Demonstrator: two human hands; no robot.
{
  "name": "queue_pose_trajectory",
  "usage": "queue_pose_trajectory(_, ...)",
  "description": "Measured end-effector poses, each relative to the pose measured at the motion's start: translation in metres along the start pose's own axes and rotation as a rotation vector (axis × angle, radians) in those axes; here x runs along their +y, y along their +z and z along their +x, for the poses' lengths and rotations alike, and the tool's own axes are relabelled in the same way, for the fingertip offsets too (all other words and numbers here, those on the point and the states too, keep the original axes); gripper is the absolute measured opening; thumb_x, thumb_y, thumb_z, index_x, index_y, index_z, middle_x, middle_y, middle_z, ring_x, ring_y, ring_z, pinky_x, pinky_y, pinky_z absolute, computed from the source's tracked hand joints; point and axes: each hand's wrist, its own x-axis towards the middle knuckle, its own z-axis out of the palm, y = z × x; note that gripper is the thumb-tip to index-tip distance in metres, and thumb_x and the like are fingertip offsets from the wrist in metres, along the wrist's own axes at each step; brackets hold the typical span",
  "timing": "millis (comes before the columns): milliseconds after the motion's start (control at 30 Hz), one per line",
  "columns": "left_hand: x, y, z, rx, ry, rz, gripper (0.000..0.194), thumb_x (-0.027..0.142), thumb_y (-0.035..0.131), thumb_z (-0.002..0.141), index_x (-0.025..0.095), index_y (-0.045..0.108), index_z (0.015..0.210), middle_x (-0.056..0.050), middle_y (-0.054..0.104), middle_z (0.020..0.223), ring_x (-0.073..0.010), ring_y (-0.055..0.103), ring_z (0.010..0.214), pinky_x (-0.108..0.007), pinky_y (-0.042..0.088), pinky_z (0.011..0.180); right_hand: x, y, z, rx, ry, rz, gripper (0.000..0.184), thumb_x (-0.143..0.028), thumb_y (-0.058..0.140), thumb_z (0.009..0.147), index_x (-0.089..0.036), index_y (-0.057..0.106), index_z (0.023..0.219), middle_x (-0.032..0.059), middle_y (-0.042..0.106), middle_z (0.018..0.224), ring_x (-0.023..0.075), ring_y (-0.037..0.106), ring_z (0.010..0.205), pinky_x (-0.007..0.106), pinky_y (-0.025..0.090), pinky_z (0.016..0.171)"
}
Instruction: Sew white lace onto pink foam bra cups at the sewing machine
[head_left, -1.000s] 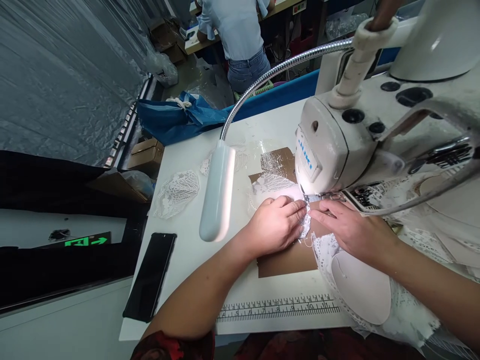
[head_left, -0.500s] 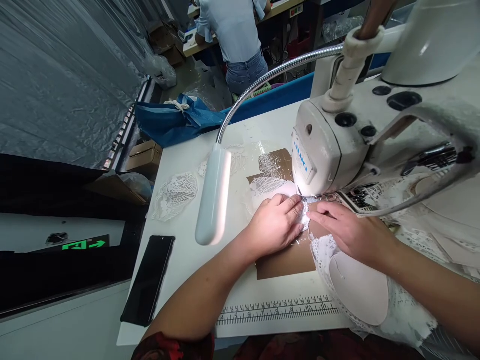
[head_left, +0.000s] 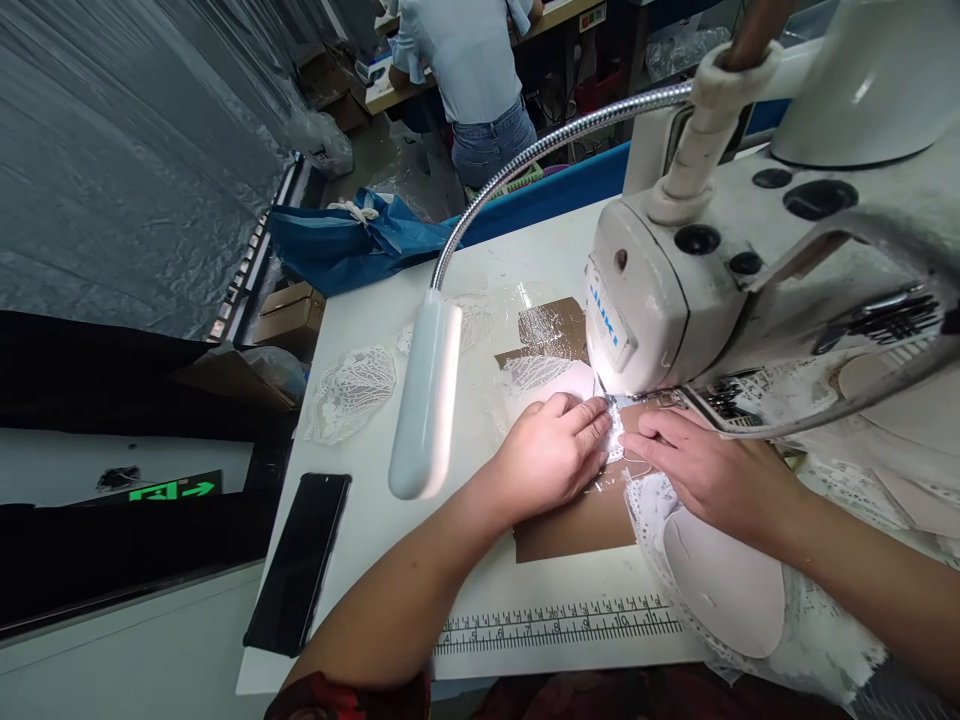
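Observation:
A white lace piece (head_left: 613, 440) lies under the needle area of the white sewing machine (head_left: 637, 300). My left hand (head_left: 559, 445) presses on it from the left, fingers together and closed on the fabric close to the needle. At its right edge, my right hand (head_left: 694, 460) has thumb and forefinger closed near the lace; the exact grip is partly hidden. A pale moulded cup (head_left: 571, 380) with lace shows behind my left hand. Another pale cup (head_left: 724, 580) with lace trim hangs over the table's front edge, below my right hand. A thin white thread runs beside the right fingertips.
Loose lace pieces (head_left: 352, 390) lie at left on the white table (head_left: 367, 560). A black phone (head_left: 300, 560) rests near the left edge. A lamp (head_left: 426, 400) on a bendy neck hangs over the table. Brown sheeting (head_left: 570, 530) covers the sewing area. A person (head_left: 480, 80) sits beyond.
The view has shifted very slightly. My right fingertips have drawn a little to the right and bent more, and a thread loop shows beside them. My left hand stays on the lace.

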Motion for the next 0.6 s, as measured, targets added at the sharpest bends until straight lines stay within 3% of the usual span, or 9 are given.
queue_pose_trajectory(167, -0.002, 0.001, 0.003, 0.017, -0.044, 0.013, 0.043, 0.037, 0.041, 0.097, 0.01, 0.06, 0.126, -0.014, 0.061, 0.129, -0.0263, 0.055, 0.099, -0.039, 0.049, 0.078, -0.002, -0.003, 0.005, -0.018, 0.069, -0.091, 0.049, -0.005, 0.047, 0.074, -0.023, 0.065, 0.117, 0.0043, 0.072, 0.092, 0.0214, 0.061, 0.081, 0.033, 0.043, 0.071)
queue_pose_trajectory(367, -0.004, 0.003, 0.004, 0.064, -0.099, 0.068, 0.042, 0.037, 0.04, 0.097, 0.012, 0.061, 0.122, -0.015, 0.065, 0.117, -0.0281, 0.055, 0.1, -0.038, 0.046, 0.074, -0.001, 0.004, 0.005, 0.078, 0.058, -0.213, 0.051, -0.005, 0.044, 0.075, -0.022, 0.067, 0.117, 0.0065, 0.073, 0.093, 0.0184, 0.057, 0.066, 0.032, 0.044, 0.066)
queue_pose_trajectory(500, -0.005, 0.004, 0.004, 0.089, -0.138, 0.068, 0.04, 0.037, 0.039, 0.097, 0.013, 0.062, 0.121, -0.016, 0.066, 0.112, -0.0284, 0.055, 0.101, -0.039, 0.044, 0.076, 0.002, 0.007, 0.003, 0.066, 0.066, -0.169, 0.051, -0.005, 0.046, 0.076, -0.024, 0.066, 0.119, 0.0064, 0.072, 0.101, 0.02, 0.059, 0.075, 0.033, 0.045, 0.07)
queue_pose_trajectory(600, -0.006, 0.006, 0.003, 0.102, -0.16, 0.043, 0.04, 0.037, 0.041, 0.096, 0.013, 0.061, 0.121, -0.016, 0.066, 0.114, -0.0293, 0.054, 0.105, -0.042, 0.045, 0.082, 0.007, -0.003, 0.004, 0.074, 0.104, -0.019, 0.04, -0.008, 0.048, 0.079, -0.023, 0.071, 0.107, 0.0089, 0.071, 0.093, 0.0247, 0.059, 0.086, 0.035, 0.044, 0.072)
